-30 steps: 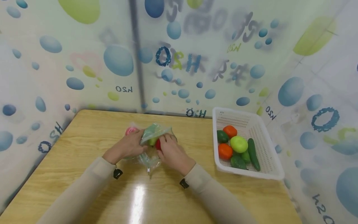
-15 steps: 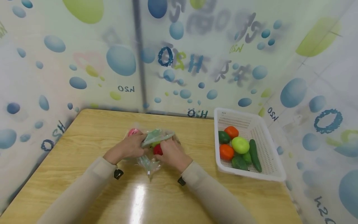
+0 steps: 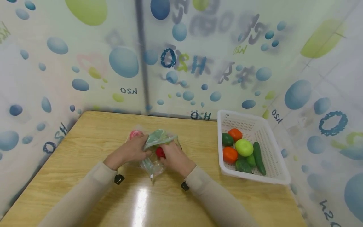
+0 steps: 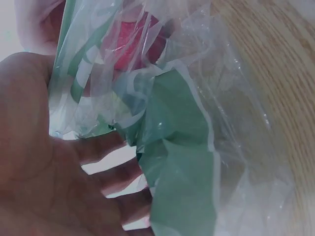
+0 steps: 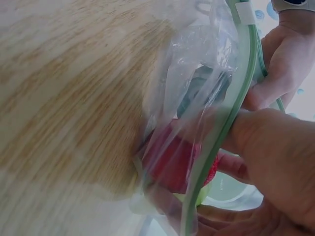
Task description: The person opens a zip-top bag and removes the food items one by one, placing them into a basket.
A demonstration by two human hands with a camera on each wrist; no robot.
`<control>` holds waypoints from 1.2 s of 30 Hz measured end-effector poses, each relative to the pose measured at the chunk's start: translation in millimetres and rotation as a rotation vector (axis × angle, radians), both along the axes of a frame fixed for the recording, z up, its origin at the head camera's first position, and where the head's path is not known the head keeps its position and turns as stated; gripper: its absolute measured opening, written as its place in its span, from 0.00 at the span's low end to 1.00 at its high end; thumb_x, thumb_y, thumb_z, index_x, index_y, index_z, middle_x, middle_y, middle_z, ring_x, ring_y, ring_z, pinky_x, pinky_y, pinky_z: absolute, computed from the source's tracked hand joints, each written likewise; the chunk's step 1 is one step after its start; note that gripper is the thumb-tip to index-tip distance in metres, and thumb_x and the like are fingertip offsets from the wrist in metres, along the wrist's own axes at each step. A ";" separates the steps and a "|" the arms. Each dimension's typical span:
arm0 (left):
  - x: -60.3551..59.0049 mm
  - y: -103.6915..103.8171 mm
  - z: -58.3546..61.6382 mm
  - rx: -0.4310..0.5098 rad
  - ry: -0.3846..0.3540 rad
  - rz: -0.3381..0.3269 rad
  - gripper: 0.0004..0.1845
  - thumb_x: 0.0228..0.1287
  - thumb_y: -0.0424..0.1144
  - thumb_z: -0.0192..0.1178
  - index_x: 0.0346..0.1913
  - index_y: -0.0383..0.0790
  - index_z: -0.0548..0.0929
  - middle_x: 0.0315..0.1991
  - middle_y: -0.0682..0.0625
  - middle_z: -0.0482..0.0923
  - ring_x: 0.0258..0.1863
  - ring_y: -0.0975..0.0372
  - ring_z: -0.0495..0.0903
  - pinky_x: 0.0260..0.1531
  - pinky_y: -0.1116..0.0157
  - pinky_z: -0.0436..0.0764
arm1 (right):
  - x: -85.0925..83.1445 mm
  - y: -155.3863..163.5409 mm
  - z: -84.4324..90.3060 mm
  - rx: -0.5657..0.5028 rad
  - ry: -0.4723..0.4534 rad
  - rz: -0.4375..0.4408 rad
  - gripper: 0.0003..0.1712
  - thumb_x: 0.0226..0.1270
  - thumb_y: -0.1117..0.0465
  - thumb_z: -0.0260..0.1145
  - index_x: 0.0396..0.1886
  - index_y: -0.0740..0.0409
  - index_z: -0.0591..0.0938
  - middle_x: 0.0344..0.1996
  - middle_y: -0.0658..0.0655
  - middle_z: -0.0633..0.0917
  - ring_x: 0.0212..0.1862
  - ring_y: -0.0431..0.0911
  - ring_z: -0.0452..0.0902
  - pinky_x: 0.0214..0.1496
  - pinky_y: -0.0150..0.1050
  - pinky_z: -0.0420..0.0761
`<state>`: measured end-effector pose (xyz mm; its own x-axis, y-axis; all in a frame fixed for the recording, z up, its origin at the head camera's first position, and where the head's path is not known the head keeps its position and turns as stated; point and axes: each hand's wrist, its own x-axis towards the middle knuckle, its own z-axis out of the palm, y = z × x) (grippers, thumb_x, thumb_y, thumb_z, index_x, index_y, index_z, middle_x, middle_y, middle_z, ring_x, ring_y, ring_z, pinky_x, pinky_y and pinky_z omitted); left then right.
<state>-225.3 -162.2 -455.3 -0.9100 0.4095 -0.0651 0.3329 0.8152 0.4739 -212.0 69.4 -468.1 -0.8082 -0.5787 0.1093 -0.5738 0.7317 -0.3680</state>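
A clear zip bag (image 3: 158,135) with green printing lies on the table between both hands, its mouth lifted. My left hand (image 3: 130,151) pinches the bag's edge between thumb and fingers at the left of the mouth. Reaching in through the mouth, my right hand (image 3: 177,160) grips a red round fruit or vegetable (image 5: 170,160) with thumb and fingers; its exact kind is unclear. In the right wrist view the green zip strip (image 5: 241,88) crosses over that hand. Something light green (image 5: 202,194) shows beside the red piece. A pink round thing (image 3: 136,134) sits behind the left hand.
At the right of the wooden table (image 3: 93,132) stands a white plastic basket (image 3: 255,179). It holds orange-red tomatoes (image 3: 230,155), a light green round fruit (image 3: 244,147), a cucumber (image 3: 259,157) and several dark green pieces. A patterned curtain wall (image 3: 181,88) borders the back.
The right hand has shifted slightly with the red piece, which shows more clearly in the bag's mouth. The bag's lifted edge dipped and rose again. The left hand keeps its hold.
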 end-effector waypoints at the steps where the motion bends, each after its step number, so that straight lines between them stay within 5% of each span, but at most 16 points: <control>1: 0.7 0.2 -0.4 0.002 0.024 0.002 0.40 0.73 0.46 0.72 0.80 0.29 0.76 0.76 0.27 0.80 0.68 0.37 0.87 0.71 0.32 0.86 | 0.1 0.4 0.5 0.003 0.002 0.001 0.37 0.75 0.65 0.84 0.80 0.55 0.80 0.79 0.59 0.83 0.82 0.55 0.81 0.85 0.50 0.82; 8: 3.2 -0.1 0.6 -0.014 0.168 0.102 0.44 0.71 0.51 0.75 0.86 0.43 0.77 0.85 0.29 0.70 0.80 0.29 0.72 0.71 0.23 0.76 | 3.5 2.9 6.8 -0.009 -0.008 0.003 0.35 0.75 0.64 0.84 0.78 0.58 0.82 0.81 0.60 0.82 0.82 0.55 0.80 0.85 0.49 0.83; 12: 2.0 -3.9 -0.2 -0.011 0.127 0.143 0.45 0.72 0.54 0.75 0.88 0.45 0.75 0.90 0.27 0.62 0.86 0.22 0.62 0.75 0.15 0.67 | 8.9 4.1 11.3 0.017 -0.015 -0.012 0.32 0.77 0.62 0.82 0.77 0.58 0.84 0.78 0.61 0.84 0.76 0.53 0.85 0.79 0.47 0.88; 20: -2.2 -12.1 -2.2 -0.018 0.029 0.153 0.47 0.76 0.54 0.73 0.90 0.40 0.70 0.93 0.25 0.55 0.87 0.18 0.58 0.76 0.16 0.70 | 21.8 10.9 20.9 0.047 0.031 -0.025 0.28 0.77 0.59 0.82 0.72 0.55 0.85 0.66 0.59 0.87 0.58 0.48 0.90 0.61 0.39 0.94; 36: -0.5 -13.9 -0.5 -0.032 0.025 0.125 0.46 0.78 0.57 0.69 0.89 0.37 0.71 0.93 0.26 0.55 0.87 0.19 0.58 0.76 0.18 0.73 | 41.4 38.7 39.7 -0.071 0.063 -0.011 0.30 0.76 0.60 0.83 0.74 0.55 0.84 0.64 0.58 0.91 0.59 0.47 0.92 0.63 0.41 0.95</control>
<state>-225.7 -176.0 -455.8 -0.9553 0.2909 -0.0527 0.2394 0.8657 0.4397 -170.5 108.1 -428.3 -0.8049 -0.5585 0.2007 -0.5892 0.7117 -0.3824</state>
